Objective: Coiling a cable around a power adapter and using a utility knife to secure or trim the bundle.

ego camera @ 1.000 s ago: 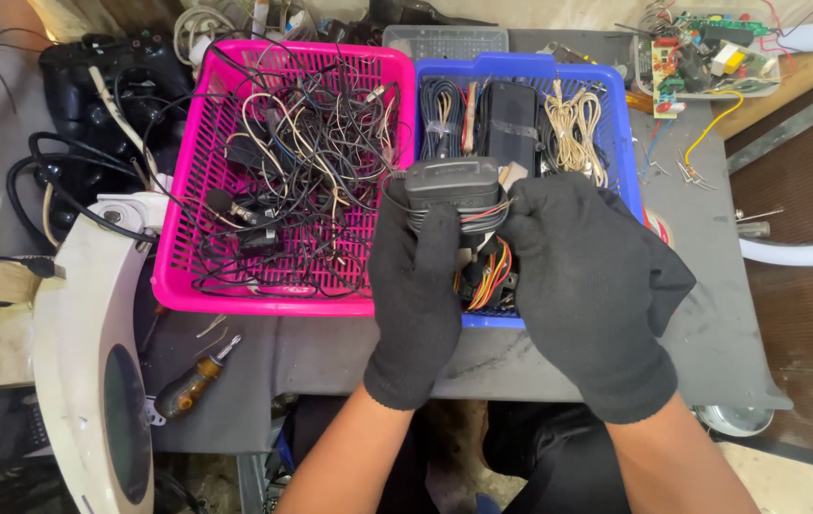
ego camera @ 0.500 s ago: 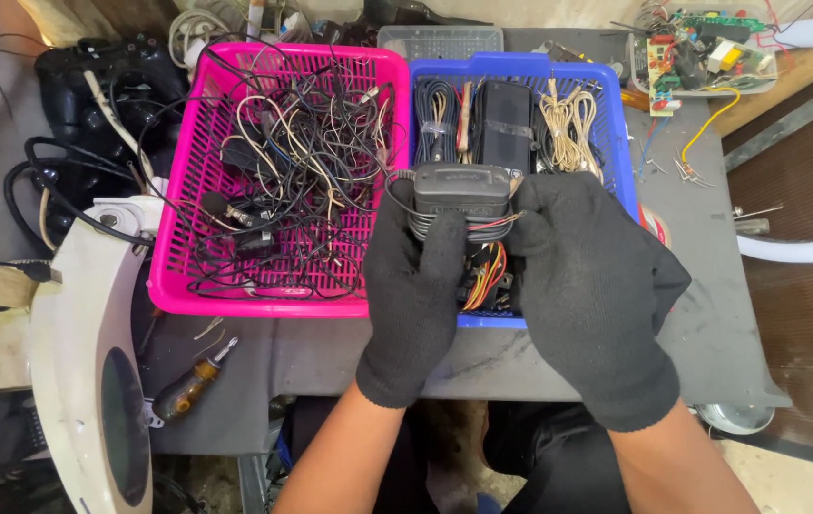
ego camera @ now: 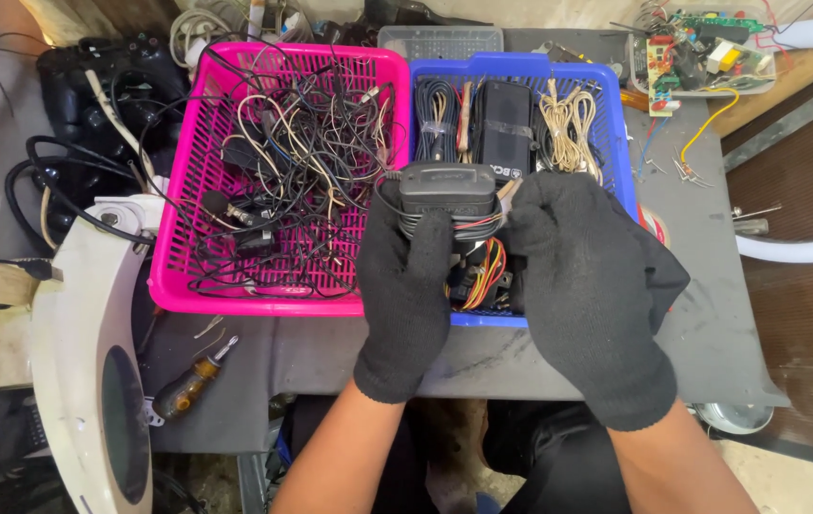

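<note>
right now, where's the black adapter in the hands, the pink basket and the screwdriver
black adapter [ego camera: 446, 188], head view, on the middle of its dark top face
pink basket [ego camera: 264, 306], head view, on its near rim
screwdriver [ego camera: 183, 388], head view, on its amber and black handle

A black box [ego camera: 506, 128] lies in the far middle of the blue basket [ego camera: 616, 143], bearing a small white label mark at its near right edge. The dark adapter [ego camera: 447, 190], just near of it between the gloved hands, carries a faint embossed label on its front face.
</note>
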